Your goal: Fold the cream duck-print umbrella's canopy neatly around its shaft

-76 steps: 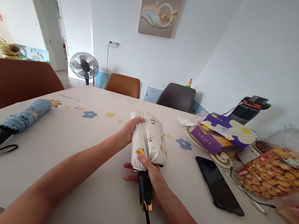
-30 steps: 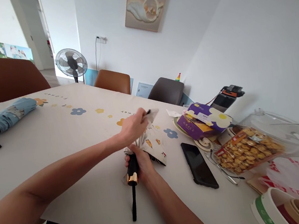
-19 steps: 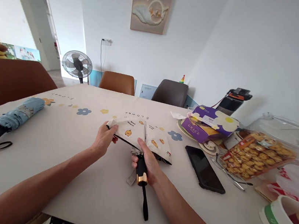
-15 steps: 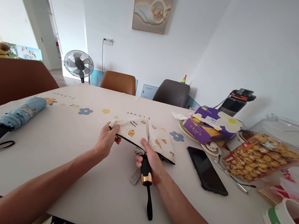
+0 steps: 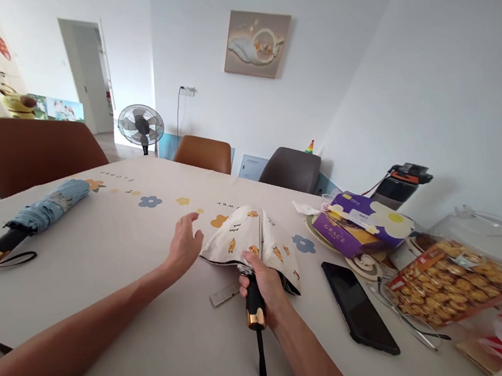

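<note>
A cream folding umbrella (image 5: pixel 251 241) printed with small cartoon figures lies on the table (image 5: pixel 116 263), its canopy loosened and spread. My right hand (image 5: pixel 265 285) is wrapped round its black handle with a gold ring, and the black wrist strap trails toward the table's near edge. My left hand (image 5: pixel 185 244) hovers just left of the canopy with fingers stretched out, holding nothing. A grey fastening strap (image 5: pixel 223 294) lies flat beside the handle.
A folded blue umbrella (image 5: pixel 37 215) lies at the table's far left. A black phone (image 5: pixel 358 306), a purple box (image 5: pixel 358 222) on plates, a clear tub of snacks (image 5: pixel 456 284) and a black bottle (image 5: pixel 397 183) crowd the right. Chairs stand behind.
The rolled cream umbrella has been loosened and its canopy spread out. My left hand pulled the folds apart, then let go and now hovers beside it. My right hand has kept hold of the umbrella.
</note>
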Demonstrator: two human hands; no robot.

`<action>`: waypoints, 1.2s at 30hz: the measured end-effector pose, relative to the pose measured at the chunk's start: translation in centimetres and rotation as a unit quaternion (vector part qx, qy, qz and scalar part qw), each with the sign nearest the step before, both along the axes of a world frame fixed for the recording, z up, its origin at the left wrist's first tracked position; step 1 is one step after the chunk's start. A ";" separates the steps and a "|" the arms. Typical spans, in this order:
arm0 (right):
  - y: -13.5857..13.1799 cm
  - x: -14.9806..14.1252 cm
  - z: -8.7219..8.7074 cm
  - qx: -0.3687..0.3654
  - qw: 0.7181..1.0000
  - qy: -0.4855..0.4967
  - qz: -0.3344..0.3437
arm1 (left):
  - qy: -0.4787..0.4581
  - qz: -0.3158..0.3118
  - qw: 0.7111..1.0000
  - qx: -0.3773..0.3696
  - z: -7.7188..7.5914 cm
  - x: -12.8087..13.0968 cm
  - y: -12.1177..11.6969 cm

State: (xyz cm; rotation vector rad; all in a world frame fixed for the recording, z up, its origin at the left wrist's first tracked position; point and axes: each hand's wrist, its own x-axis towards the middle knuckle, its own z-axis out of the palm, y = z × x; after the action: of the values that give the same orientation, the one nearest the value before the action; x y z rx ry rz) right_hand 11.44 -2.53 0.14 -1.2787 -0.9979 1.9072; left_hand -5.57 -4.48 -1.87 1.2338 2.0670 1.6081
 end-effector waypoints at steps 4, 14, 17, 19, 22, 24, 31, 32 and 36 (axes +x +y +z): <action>-0.3 -0.3 -0.3 0.016 1.000 -0.014 -0.007 | 0.003 -0.128 0.991 0.024 0.6 2.8 0.4; -1.1 -0.9 -0.8 0.068 0.995 -0.067 0.032 | -0.115 -0.168 0.976 -0.082 2.5 6.3 4.3; -1.4 -0.9 -0.8 0.063 0.994 -0.070 0.057 | -0.290 -0.197 0.935 -0.059 2.8 5.3 5.0; -1.5 -0.9 -1.1 0.065 0.992 -0.063 0.088 | -0.398 -0.221 0.889 -0.052 2.8 4.4 5.2; -1.7 -0.8 -1.6 0.070 0.990 -0.036 0.121 | -0.508 -0.221 0.831 -0.054 2.8 3.4 5.3; -1.9 -0.7 -1.7 0.077 0.988 -0.005 0.133 | -0.543 -0.221 0.809 -0.045 3.1 3.0 5.3; -2.4 -0.4 -0.5 0.084 0.983 0.120 0.111 | -0.559 -0.254 0.789 -0.003 5.1 3.1 4.6; -2.5 -0.3 -0.4 0.078 0.982 0.128 0.117 | -0.564 -0.259 0.784 -0.006 5.1 3.1 4.6; -2.4 -0.2 -0.2 0.048 0.977 0.121 0.170 | -0.592 -0.286 0.753 -0.029 4.9 3.0 4.6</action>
State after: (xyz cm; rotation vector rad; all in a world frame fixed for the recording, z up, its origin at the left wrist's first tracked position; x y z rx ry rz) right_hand 11.28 -4.98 -0.09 -0.8337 -1.2203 2.1774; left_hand -2.59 0.09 3.00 0.4287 0.7971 1.3666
